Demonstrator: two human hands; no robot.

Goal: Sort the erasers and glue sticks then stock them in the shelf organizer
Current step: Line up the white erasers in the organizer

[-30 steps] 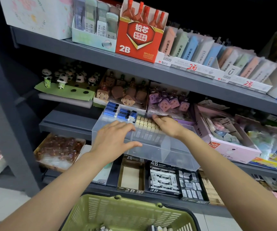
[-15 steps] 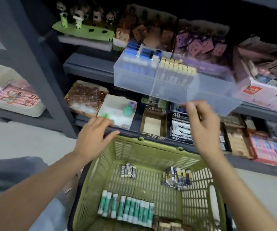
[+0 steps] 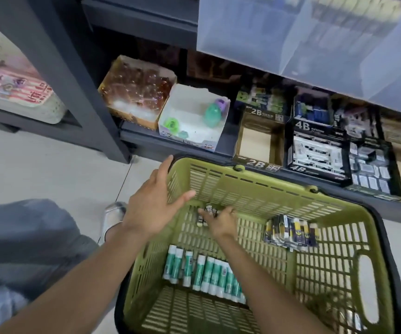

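A green plastic basket (image 3: 279,186) stands on the floor below the shelves. In it lie a row of green-and-white glue sticks (image 3: 209,273), a bundle of dark blue and yellow sticks (image 3: 291,231) and a small pile of dark-wrapped erasers (image 3: 208,209). My right hand (image 3: 218,224) is down inside the basket, thumb and curled fingers closing round those erasers. My left hand (image 3: 155,203) hovers open over the basket's left rim and holds nothing. The clear shelf organizer (image 3: 315,44) juts out from the shelf at the top right, blurred.
The bottom shelf holds 2B and 4B display boxes (image 3: 257,143), a white box with green toys (image 3: 192,116) and a box of brown items (image 3: 136,90). A dark shelf post (image 3: 74,75) stands at the left. My knee in jeans (image 3: 26,237) is at the lower left.
The view has tipped down from the organizer to the basket. Both hands left the organizer; my right hand dropped into the basket onto the erasers, and my left came over the left rim.
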